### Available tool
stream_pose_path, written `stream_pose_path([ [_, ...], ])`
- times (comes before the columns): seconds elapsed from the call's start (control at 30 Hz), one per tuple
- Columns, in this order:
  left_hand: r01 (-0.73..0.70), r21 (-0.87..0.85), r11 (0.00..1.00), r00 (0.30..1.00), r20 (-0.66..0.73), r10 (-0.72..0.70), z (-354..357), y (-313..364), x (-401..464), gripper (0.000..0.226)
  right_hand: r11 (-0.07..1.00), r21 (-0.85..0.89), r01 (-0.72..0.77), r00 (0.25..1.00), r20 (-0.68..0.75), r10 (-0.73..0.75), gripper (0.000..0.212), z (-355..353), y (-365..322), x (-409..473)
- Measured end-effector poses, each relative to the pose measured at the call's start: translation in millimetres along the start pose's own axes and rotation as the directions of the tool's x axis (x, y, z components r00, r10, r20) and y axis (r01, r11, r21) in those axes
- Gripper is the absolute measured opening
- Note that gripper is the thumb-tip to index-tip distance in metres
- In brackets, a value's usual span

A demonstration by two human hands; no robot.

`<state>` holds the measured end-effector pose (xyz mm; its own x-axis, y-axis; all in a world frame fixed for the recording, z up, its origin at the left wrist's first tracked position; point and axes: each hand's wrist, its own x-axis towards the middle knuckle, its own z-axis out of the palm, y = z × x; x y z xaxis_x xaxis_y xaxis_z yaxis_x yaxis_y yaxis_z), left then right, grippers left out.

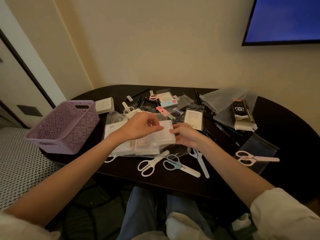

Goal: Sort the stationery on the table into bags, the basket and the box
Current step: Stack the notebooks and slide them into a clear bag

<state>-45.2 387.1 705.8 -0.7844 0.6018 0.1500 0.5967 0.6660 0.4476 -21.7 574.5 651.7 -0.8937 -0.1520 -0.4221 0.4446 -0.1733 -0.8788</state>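
I am holding a white pad (166,134) with both hands above the pile of clear bags (121,135) at the middle of the worktop (121,172). My left hand (140,126) is pinching its top edge between thumb and fingers (155,128), and my right hand (186,135) is gripping its right end, fingers curled round it. The pad's long axis is running left to right, tilted slightly. The purple basket (64,125) is sitting to the left, and several scissors (180,166) are lying near me.

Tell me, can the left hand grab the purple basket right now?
Probably not yet: the left hand is busy pinching a white pad with the right hand. The purple basket sits close beside it, nothing between.
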Motion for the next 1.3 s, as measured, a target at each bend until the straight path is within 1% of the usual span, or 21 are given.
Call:
stream_pose_path([
  [0.07, 0.004, -0.007, 1.0, 1.0, -0.001, -0.004, 1.4, 0.7, -0.2, 0.023, 0.998, 0.055, -0.024, 0.997, 0.079, 0.02, 0.028, 6.2, 5.8, 2.6],
  [0.13, -0.001, -0.019, 1.0, 1.0, 0.008, 0.001, 4.8, 0.7, -0.3, 0.024, 0.998, 0.067, -0.019, 0.991, 0.131, 0.01, 0.026, 7.7, 7.9, 4.3],
  [0.2, -0.007, -0.018, 1.0, 1.0, 0.018, 0.007, 9.0, 0.5, -0.4, 0.023, 1.0, 0.017, 0.014, 0.988, 0.151, -0.017, 0.026, 4.8, 6.3, 5.6],
  [0.23, -0.009, -0.013, 1.0, 1.0, 0.023, 0.009, 10.8, 0.6, -0.3, 0.021, 0.999, -0.038, 0.035, 0.987, 0.156, -0.029, 0.026, 3.2, 5.2, 5.2],
  [0.33, -0.023, 0.003, 1.0, 0.999, 0.036, 0.023, 14.3, 1.8, -0.2, 0.017, 0.976, -0.203, 0.074, 0.989, 0.139, -0.046, 0.036, 1.1, 3.0, 3.5],
  [0.4, -0.028, 0.011, 1.0, 0.999, 0.039, 0.028, 15.0, 1.8, 0.5, 0.014, 0.975, -0.207, 0.081, 0.991, 0.118, -0.057, 0.038, 1.1, 1.5, 3.6],
  [0.53, -0.02, 0.013, 1.0, 1.0, 0.024, 0.02, 14.9, -2.5, 0.4, 0.009, 0.982, -0.163, 0.091, 0.993, 0.087, -0.077, 0.028, 5.3, -0.2, 5.5],
  [0.67, 0.013, 0.004, 1.0, 1.0, -0.022, -0.013, 6.4, -10.9, -3.8, 0.007, 0.965, -0.244, 0.099, 0.994, 0.059, -0.087, 0.041, 12.5, 9.3, 11.9],
  [0.73, 0.04, 0.005, 0.999, 0.998, -0.049, -0.04, -1.3, -18.0, -7.5, 0.003, 0.955, -0.276, 0.109, 0.993, 0.075, -0.091, 0.034, 11.3, 10.6, 12.3],
  [0.77, 0.058, 0.007, 0.998, 0.996, -0.064, -0.058, -4.7, -23.0, -9.4, 0.001, 0.946, -0.302, 0.119, 0.993, 0.062, -0.105, 0.029, 10.5, 8.8, 10.8],
  [0.8, 0.08, 0.009, 0.997, 0.993, -0.085, -0.079, -8.1, -28.3, -11.4, 0.002, 0.932, -0.337, 0.13, 0.991, 0.017, -0.132, 0.025, 9.9, 5.8, 9.2],
  [0.87, 0.137, 0.017, 0.99, 0.98, -0.15, -0.133, -14.6, -40.9, -14.7, 0.01, 0.898, -0.405, 0.172, 0.957, -0.149, -0.25, 0.023, 9.4, -1.0, 9.0],
  [0.93, 0.199, 0.033, 0.979, 0.95, -0.251, -0.185, -22.8, -54.1, -14.1, 0.022, 0.846, -0.466, 0.258, 0.849, -0.308, -0.429, 0.021, 11.6, -11.9, 7.4],
  [0.97, 0.237, 0.035, 0.971, 0.93, -0.298, -0.216, -28.5, -60.4, -11.4, 0.028, 0.802, -0.509, 0.313, 0.783, -0.34, -0.521, 0.02, 14.4, -19.5, 5.6],
  [1.0, 0.283, 0.028, 0.959, 0.907, -0.333, -0.258, -35.0, -66.7, -7.0, 0.033, 0.747, -0.562, 0.355, 0.729, -0.334, -0.598, 0.021, 18.1, -28.0, 4.7],
  [1.03, 0.343, 0.013, 0.939, 0.881, -0.35, -0.318, -42.0, -74.4, -0.7, 0.039, 0.69, -0.617, 0.379, 0.699, -0.298, -0.65, 0.021, 23.2, -37.7, 4.8],
  [1.07, 0.414, -0.005, 0.91, 0.853, -0.346, -0.39, -49.2, -83.2, 7.0, 0.044, 0.638, -0.667, 0.385, 0.699, -0.241, -0.674, 0.024, 30.1, -47.5, 6.2],
  [1.1, 0.484, -0.025, 0.875, 0.824, -0.324, -0.465, -55.5, -94.1, 15.7, 0.05, 0.595, -0.708, 0.38, 0.721, -0.176, -0.67, 0.028, 37.7, -56.5, 8.7],
  [1.17, 0.597, -0.04, 0.801, 0.773, -0.24, -0.588, -67.3, -116.1, 33.2, 0.058, 0.539, -0.765, 0.353, 0.788, -0.067, -0.612, 0.038, 52.5, -71.9, 18.9],
  [1.23, 0.669, 0.001, 0.743, 0.733, -0.165, -0.66, -75.6, -135.0, 47.4, 0.062, 0.492, -0.804, 0.335, 0.83, 0.004, -0.558, 0.047, 65.7, -81.9, 34.4],
  [1.3, 0.705, 0.055, 0.707, 0.708, -0.121, -0.696, -80.9, -153.1, 61.7, 0.06, 0.454, -0.83, 0.324, 0.848, 0.042, -0.529, 0.049, 74.7, -88.3, 52.9],
])
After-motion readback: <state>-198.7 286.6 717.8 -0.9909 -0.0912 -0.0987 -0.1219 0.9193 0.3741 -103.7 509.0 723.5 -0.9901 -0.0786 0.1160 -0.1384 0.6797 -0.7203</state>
